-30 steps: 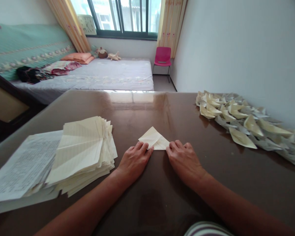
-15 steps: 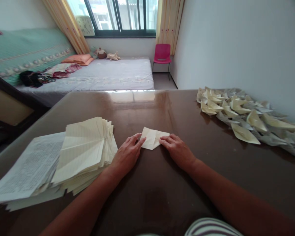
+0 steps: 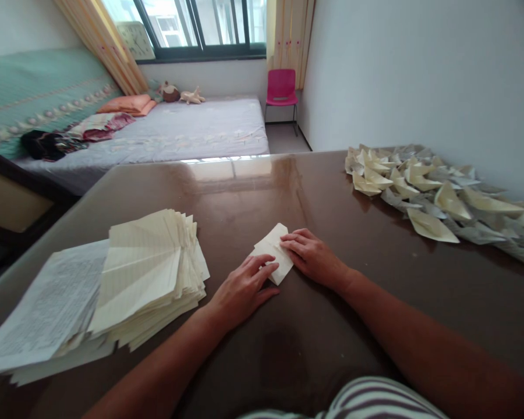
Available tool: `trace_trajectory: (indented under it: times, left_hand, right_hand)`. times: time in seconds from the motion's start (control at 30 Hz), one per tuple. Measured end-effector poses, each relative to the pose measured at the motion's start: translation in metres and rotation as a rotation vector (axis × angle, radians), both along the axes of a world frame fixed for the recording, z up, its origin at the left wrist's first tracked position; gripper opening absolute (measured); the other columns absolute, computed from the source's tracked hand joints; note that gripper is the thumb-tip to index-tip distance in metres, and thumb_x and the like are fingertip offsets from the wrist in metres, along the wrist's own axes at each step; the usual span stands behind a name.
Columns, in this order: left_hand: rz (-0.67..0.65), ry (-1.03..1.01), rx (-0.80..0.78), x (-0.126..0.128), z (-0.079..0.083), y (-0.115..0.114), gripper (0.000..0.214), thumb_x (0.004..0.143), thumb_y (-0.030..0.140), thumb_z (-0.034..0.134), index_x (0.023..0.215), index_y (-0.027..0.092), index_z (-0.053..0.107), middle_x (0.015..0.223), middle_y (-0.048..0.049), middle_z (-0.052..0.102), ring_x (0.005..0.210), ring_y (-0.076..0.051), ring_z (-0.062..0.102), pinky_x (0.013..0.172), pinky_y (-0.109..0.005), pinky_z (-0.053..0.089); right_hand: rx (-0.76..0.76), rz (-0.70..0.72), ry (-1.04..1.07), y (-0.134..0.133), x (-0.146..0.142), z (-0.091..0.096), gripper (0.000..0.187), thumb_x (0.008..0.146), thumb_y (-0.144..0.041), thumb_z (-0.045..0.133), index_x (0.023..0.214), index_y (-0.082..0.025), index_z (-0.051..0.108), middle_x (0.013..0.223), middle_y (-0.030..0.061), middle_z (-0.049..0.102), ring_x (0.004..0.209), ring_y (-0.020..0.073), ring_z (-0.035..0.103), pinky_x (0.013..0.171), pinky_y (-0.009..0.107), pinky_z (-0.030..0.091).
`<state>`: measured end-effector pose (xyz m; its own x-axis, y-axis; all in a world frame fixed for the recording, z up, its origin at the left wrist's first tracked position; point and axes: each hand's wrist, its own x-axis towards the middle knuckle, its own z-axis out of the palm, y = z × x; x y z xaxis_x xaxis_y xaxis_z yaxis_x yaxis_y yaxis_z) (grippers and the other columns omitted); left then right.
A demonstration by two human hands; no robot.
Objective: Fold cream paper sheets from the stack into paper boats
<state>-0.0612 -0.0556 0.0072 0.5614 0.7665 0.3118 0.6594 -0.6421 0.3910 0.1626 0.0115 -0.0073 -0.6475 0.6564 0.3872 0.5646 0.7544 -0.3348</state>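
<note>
A small cream sheet of folded paper (image 3: 280, 269) lies on the brown table in front of me, turned at a slant. My left hand (image 3: 247, 285) reaches over its lower left side, fingers stretched across the paper and thumb held apart near the bottom corner. On the opposite edge, my right hand (image 3: 312, 256) grips the paper with its fingertips on top; its thumb is hidden. The underside of the paper is out of sight.
Left of my hands lies a thick stack of lined cream sheets (image 3: 142, 267), beside printed white pages (image 3: 48, 308). Many folded paper boats (image 3: 432, 227) are heaped along the right wall. Beyond the glossy table (image 3: 227, 203) stand a bed (image 3: 227, 122) and a pink chair (image 3: 282, 87).
The folded paper has turned from lying crosswise to a slant. My left hand has moved right and nearer to me, over the paper; my right hand has shifted slightly along its edge.
</note>
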Motion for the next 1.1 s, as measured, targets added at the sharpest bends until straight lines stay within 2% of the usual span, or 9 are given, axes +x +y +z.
trace_trajectory:
  times: [0.17, 0.33, 0.4, 0.5, 0.6, 0.7, 0.83, 0.97, 1.1]
  left_hand:
    - [-0.045, 0.176, 0.257, 0.005, 0.008, -0.004, 0.029, 0.092, 0.018, 0.052, 0.12, 0.014, 0.056, 0.119, -0.0109, 0.059, 0.112, -0.022, 0.052, 0.099, -0.037, 0.047]
    - [0.032, 0.307, 0.384, 0.01, 0.014, -0.005, 0.019, 0.091, 0.021, 0.054, 0.108, 0.021, 0.063, 0.101, -0.0019, 0.067, 0.097, -0.021, 0.055, 0.081, -0.035, 0.048]
    - [0.013, 0.292, 0.355, 0.012, 0.014, -0.003, 0.015, 0.093, 0.025, 0.053, 0.103, 0.023, 0.064, 0.098, -0.0001, 0.068, 0.1, -0.021, 0.054, 0.081, -0.035, 0.045]
    - [-0.007, 0.233, 0.191, 0.013, 0.01, 0.002, 0.018, 0.094, 0.03, 0.049, 0.103, 0.026, 0.065, 0.094, 0.0006, 0.068, 0.095, -0.018, 0.055, 0.08, -0.032, 0.043]
    - [0.053, 0.135, 0.005, 0.012, 0.005, 0.008, 0.02, 0.096, 0.032, 0.046, 0.101, 0.026, 0.065, 0.095, 0.0, 0.067, 0.089, -0.016, 0.054, 0.078, -0.027, 0.043]
    - [0.159, 0.07, -0.105, 0.012, 0.001, 0.015, 0.026, 0.097, 0.034, 0.043, 0.087, 0.021, 0.064, 0.088, -0.0014, 0.066, 0.083, -0.015, 0.055, 0.075, -0.026, 0.043]
    - [0.272, 0.059, -0.125, 0.015, -0.003, 0.021, 0.028, 0.095, 0.037, 0.045, 0.08, 0.02, 0.06, 0.079, -0.0005, 0.064, 0.074, -0.014, 0.055, 0.067, -0.025, 0.039]
    - [0.335, 0.103, -0.094, 0.017, -0.005, 0.023, 0.029, 0.095, 0.04, 0.044, 0.078, 0.02, 0.058, 0.075, 0.0002, 0.061, 0.07, -0.014, 0.054, 0.065, -0.025, 0.037]
    - [0.357, 0.155, -0.051, 0.019, -0.004, 0.022, 0.029, 0.096, 0.039, 0.042, 0.079, 0.02, 0.056, 0.075, -0.0006, 0.06, 0.073, -0.015, 0.054, 0.068, -0.026, 0.038]
  right_hand:
    - [-0.042, 0.057, 0.07, 0.003, 0.0, -0.003, 0.026, 0.092, -0.017, 0.05, 0.113, -0.019, 0.065, 0.118, 0.0067, 0.066, 0.107, 0.0209, 0.051, 0.096, 0.039, 0.047]
    - [-0.068, 0.062, 0.108, 0.004, -0.001, -0.003, 0.023, 0.092, -0.019, 0.051, 0.109, -0.022, 0.067, 0.115, 0.0063, 0.067, 0.103, 0.0211, 0.051, 0.094, 0.04, 0.048]
    - [-0.084, 0.075, 0.127, 0.005, -0.001, -0.002, 0.022, 0.093, -0.02, 0.051, 0.106, -0.022, 0.068, 0.113, 0.0057, 0.068, 0.102, 0.0205, 0.052, 0.094, 0.039, 0.047]
    - [-0.13, 0.1, 0.158, 0.007, 0.001, -0.001, 0.019, 0.093, -0.021, 0.052, 0.101, -0.022, 0.069, 0.107, 0.0055, 0.069, 0.098, 0.0193, 0.053, 0.093, 0.037, 0.046]
    - [-0.182, 0.132, 0.182, 0.009, 0.004, 0.001, 0.016, 0.091, -0.02, 0.054, 0.095, -0.021, 0.07, 0.099, 0.0059, 0.069, 0.095, 0.0188, 0.054, 0.089, 0.036, 0.047]
    - [-0.209, 0.179, 0.198, 0.011, 0.006, 0.004, 0.016, 0.088, -0.015, 0.055, 0.092, -0.021, 0.069, 0.097, 0.0063, 0.068, 0.095, 0.0187, 0.055, 0.088, 0.035, 0.047]
    - [-0.232, 0.208, 0.181, 0.01, 0.008, 0.01, 0.02, 0.08, -0.007, 0.058, 0.092, -0.019, 0.067, 0.1, 0.0063, 0.067, 0.097, 0.0185, 0.055, 0.09, 0.034, 0.046]
    - [-0.257, 0.172, 0.158, 0.007, 0.007, 0.011, 0.009, 0.08, -0.02, 0.065, 0.089, -0.019, 0.064, 0.098, 0.0065, 0.067, 0.096, 0.0198, 0.055, 0.089, 0.036, 0.046]
    - [-0.252, 0.106, 0.146, 0.006, 0.002, 0.007, 0.008, 0.085, -0.028, 0.063, 0.084, -0.02, 0.063, 0.093, 0.0064, 0.067, 0.094, 0.0201, 0.055, 0.087, 0.036, 0.045]
